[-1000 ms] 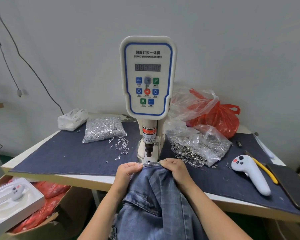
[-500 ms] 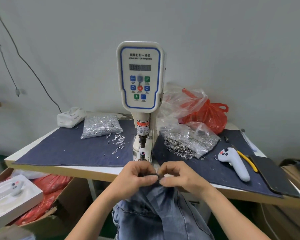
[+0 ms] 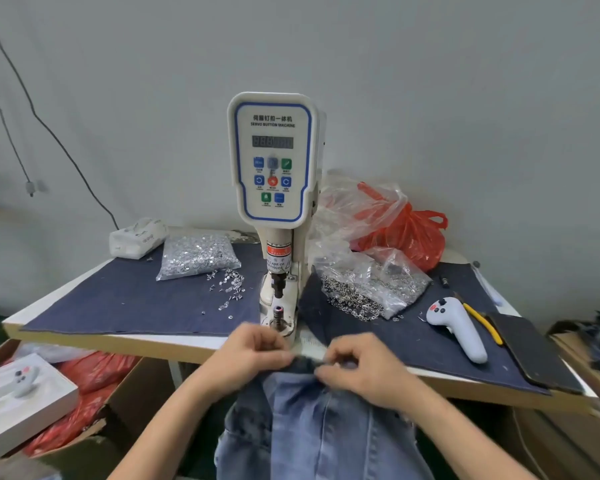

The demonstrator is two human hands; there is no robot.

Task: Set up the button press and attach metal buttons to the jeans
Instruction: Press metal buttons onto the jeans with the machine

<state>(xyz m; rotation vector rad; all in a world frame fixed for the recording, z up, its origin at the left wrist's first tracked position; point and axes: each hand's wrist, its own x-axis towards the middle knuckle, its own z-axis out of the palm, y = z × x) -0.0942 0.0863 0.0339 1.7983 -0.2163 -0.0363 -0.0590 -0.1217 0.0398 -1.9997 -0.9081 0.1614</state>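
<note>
The white servo button machine [image 3: 274,161] stands at the middle of the table, its lower die post [image 3: 278,315] bare near the front edge. Light blue jeans [image 3: 319,427] hang below the table edge in front of me. My left hand [image 3: 248,355] and my right hand [image 3: 359,367] both pinch the jeans' waistband, held just in front of and below the die. A clear bag of silver button tacks [image 3: 196,256] lies left of the machine, with loose tacks [image 3: 227,287] spilled beside it. A clear bag of metal buttons [image 3: 368,285] lies to the right.
Dark denim cloth [image 3: 125,303] covers the table top. A red plastic bag [image 3: 409,237] sits behind the buttons. A white controller [image 3: 459,329], a yellow-handled tool [image 3: 482,322] and a black phone [image 3: 530,351] lie at right. A tissue pack [image 3: 137,237] lies back left. Cardboard boxes [image 3: 125,403] stand under the table.
Both hands have drawn the jeans' waistband back off the machine's die toward me and lowered it below the table edge. The die post is now uncovered.
</note>
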